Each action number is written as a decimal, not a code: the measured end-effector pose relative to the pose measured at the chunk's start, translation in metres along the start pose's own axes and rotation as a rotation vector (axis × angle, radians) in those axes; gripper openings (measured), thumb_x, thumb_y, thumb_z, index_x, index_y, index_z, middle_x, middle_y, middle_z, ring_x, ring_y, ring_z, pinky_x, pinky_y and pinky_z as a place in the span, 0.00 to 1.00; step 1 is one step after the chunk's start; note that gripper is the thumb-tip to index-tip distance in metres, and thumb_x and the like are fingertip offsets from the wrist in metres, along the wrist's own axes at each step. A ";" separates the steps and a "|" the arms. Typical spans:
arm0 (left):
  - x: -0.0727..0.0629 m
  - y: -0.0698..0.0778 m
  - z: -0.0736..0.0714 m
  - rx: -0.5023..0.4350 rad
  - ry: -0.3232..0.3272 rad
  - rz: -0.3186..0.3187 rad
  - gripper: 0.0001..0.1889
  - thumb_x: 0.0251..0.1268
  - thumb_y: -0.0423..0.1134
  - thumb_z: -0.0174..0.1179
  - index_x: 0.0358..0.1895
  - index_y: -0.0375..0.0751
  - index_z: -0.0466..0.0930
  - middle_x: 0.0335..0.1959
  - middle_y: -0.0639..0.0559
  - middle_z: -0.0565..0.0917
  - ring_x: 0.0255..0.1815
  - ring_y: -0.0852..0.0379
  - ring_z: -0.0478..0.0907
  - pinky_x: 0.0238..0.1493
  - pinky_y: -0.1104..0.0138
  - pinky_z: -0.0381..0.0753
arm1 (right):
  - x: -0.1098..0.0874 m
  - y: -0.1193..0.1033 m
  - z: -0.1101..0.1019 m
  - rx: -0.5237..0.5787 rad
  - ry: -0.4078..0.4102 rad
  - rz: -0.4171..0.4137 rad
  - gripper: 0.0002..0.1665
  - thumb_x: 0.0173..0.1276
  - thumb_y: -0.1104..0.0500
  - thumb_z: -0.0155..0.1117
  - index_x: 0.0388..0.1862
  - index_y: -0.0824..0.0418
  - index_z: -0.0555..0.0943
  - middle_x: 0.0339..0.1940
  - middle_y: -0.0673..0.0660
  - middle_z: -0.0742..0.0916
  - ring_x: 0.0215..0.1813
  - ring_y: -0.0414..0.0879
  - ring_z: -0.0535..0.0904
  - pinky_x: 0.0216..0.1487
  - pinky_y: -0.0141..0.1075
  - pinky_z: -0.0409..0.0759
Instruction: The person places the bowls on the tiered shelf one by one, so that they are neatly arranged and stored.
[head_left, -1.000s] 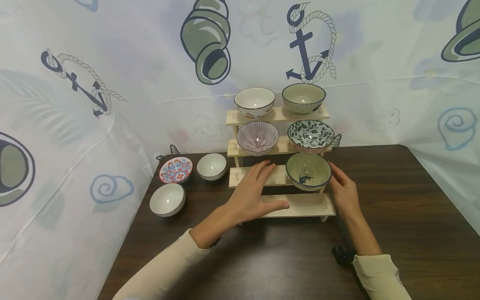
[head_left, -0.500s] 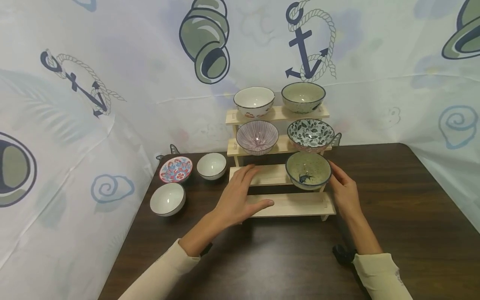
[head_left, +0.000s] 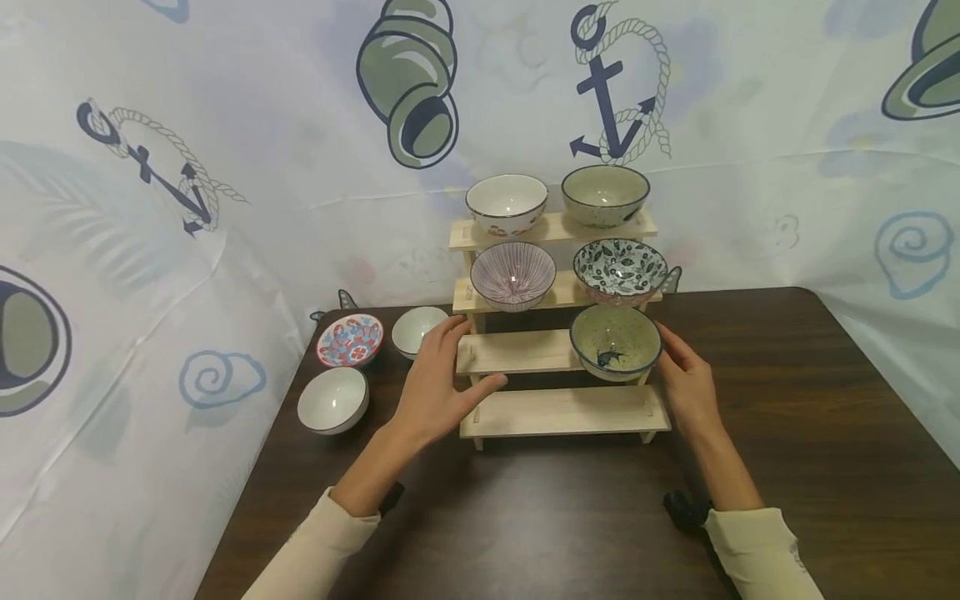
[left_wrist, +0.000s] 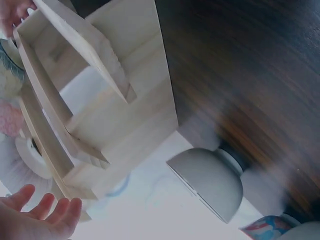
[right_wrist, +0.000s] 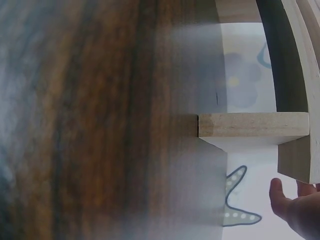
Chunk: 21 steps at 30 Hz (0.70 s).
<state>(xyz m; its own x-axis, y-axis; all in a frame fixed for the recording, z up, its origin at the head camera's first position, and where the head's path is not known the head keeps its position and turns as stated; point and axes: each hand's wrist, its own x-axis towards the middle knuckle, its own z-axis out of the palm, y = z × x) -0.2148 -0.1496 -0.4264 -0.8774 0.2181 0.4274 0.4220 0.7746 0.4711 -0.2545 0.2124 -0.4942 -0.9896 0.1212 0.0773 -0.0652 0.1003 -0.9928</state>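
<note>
Left hand (head_left: 431, 390) has shifted leftward to the stand's (head_left: 562, 412) left end, fingers spread, holding nothing. Green bowl (head_left: 617, 340) sits on second-lowest shelf (head_left: 517, 353), now attended by right hand (head_left: 690, 390) alone; cannot tell whether it pinches.

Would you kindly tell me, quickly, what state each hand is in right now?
Left hand: open, holding nothing.
Right hand: at the right side of the lower green bowl; whether it grips it cannot be told.
</note>
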 end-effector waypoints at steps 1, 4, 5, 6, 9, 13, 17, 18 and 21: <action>0.000 -0.001 -0.001 -0.005 0.009 -0.006 0.47 0.61 0.64 0.70 0.76 0.40 0.66 0.78 0.44 0.65 0.80 0.44 0.62 0.74 0.42 0.68 | 0.000 0.000 0.000 0.000 -0.001 0.001 0.34 0.79 0.46 0.59 0.80 0.51 0.68 0.79 0.54 0.73 0.77 0.41 0.68 0.60 0.16 0.72; 0.001 -0.004 -0.004 -0.016 0.029 -0.034 0.46 0.61 0.63 0.70 0.76 0.41 0.66 0.78 0.44 0.65 0.80 0.45 0.62 0.75 0.43 0.68 | -0.001 0.000 -0.001 0.003 -0.004 0.002 0.34 0.79 0.46 0.59 0.80 0.51 0.68 0.79 0.55 0.73 0.78 0.43 0.67 0.59 0.16 0.71; 0.001 -0.006 -0.005 -0.017 0.036 -0.043 0.46 0.61 0.62 0.71 0.76 0.41 0.66 0.78 0.43 0.65 0.80 0.44 0.62 0.75 0.43 0.67 | -0.001 0.000 -0.001 -0.002 -0.002 0.003 0.34 0.79 0.45 0.59 0.80 0.51 0.68 0.79 0.55 0.73 0.78 0.43 0.67 0.60 0.16 0.72; 0.002 -0.008 -0.006 -0.018 0.044 -0.049 0.46 0.61 0.62 0.70 0.76 0.41 0.66 0.78 0.43 0.65 0.80 0.44 0.62 0.75 0.42 0.67 | -0.001 0.000 -0.001 -0.004 -0.003 0.001 0.34 0.80 0.45 0.59 0.80 0.51 0.68 0.79 0.55 0.73 0.78 0.43 0.67 0.60 0.16 0.72; 0.003 -0.013 -0.010 -0.018 0.068 -0.075 0.45 0.62 0.61 0.70 0.76 0.42 0.65 0.78 0.42 0.65 0.80 0.44 0.62 0.74 0.42 0.67 | -0.001 0.000 -0.001 -0.012 0.001 -0.006 0.34 0.80 0.45 0.59 0.80 0.50 0.68 0.79 0.54 0.73 0.78 0.42 0.68 0.60 0.16 0.72; 0.006 -0.019 -0.017 -0.001 0.110 -0.100 0.43 0.64 0.60 0.68 0.77 0.42 0.65 0.78 0.43 0.66 0.80 0.44 0.62 0.74 0.42 0.67 | 0.000 0.001 -0.001 -0.012 -0.004 -0.020 0.34 0.80 0.45 0.58 0.80 0.51 0.68 0.79 0.55 0.73 0.76 0.41 0.69 0.59 0.16 0.72; 0.007 -0.027 -0.023 0.015 0.144 -0.125 0.42 0.66 0.60 0.67 0.76 0.42 0.65 0.77 0.43 0.66 0.79 0.43 0.62 0.74 0.42 0.67 | 0.000 0.001 -0.002 -0.005 -0.013 -0.023 0.34 0.80 0.46 0.58 0.80 0.51 0.67 0.80 0.56 0.72 0.76 0.40 0.69 0.59 0.16 0.72; 0.008 -0.030 -0.023 0.014 0.148 -0.128 0.41 0.67 0.59 0.66 0.76 0.42 0.65 0.77 0.42 0.66 0.79 0.42 0.63 0.74 0.41 0.66 | 0.000 0.001 -0.001 -0.005 -0.012 -0.021 0.34 0.80 0.46 0.58 0.80 0.51 0.68 0.80 0.56 0.72 0.76 0.39 0.69 0.59 0.16 0.72; 0.007 -0.037 -0.024 0.015 0.153 -0.154 0.40 0.68 0.59 0.66 0.76 0.41 0.66 0.77 0.42 0.66 0.78 0.41 0.63 0.72 0.39 0.67 | 0.000 0.000 -0.001 0.002 -0.011 -0.013 0.34 0.80 0.46 0.58 0.80 0.52 0.67 0.80 0.57 0.72 0.76 0.41 0.68 0.59 0.16 0.72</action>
<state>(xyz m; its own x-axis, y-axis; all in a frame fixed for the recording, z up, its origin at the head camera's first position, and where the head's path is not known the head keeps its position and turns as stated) -0.2310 -0.1910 -0.4220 -0.8858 0.0047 0.4641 0.2814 0.8007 0.5289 -0.2544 0.2130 -0.4942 -0.9900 0.1093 0.0895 -0.0786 0.1001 -0.9919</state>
